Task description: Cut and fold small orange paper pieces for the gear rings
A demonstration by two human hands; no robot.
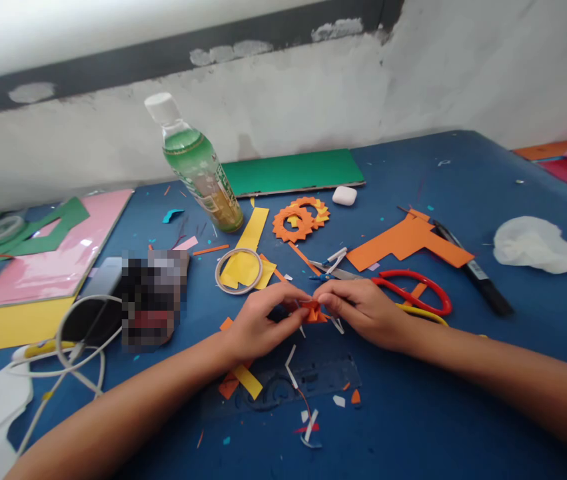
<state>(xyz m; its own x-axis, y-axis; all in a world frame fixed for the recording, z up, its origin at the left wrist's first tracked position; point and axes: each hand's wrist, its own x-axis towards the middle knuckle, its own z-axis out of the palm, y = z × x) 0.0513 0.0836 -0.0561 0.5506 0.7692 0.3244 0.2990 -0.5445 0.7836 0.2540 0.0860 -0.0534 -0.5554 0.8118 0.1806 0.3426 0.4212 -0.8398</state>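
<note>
At the middle of the blue table, both hands meet over a small folded orange paper piece (315, 313). My left hand (266, 317) pinches its left side between thumb and fingers. On the other side, my right hand (360, 310) grips it with bent fingers; part of the paper is hidden by the fingertips. Red-handled scissors (440, 297) lie beside my right hand, their blades partly covered by it. A roll of tape (217, 272) rests on yellow paper (258, 223) beyond my left hand. Two orange-and-yellow paper rings (290, 235) lie farther back, with notched edges.
A green-labelled bottle (203, 173) stands near the wall. An orange paper sheet (393, 240), a black marker (483, 283) and crumpled tissue (538, 247) lie to the right. A clear stencil ruler (333, 373) and scraps are in front. White cable (63, 333) coils at left.
</note>
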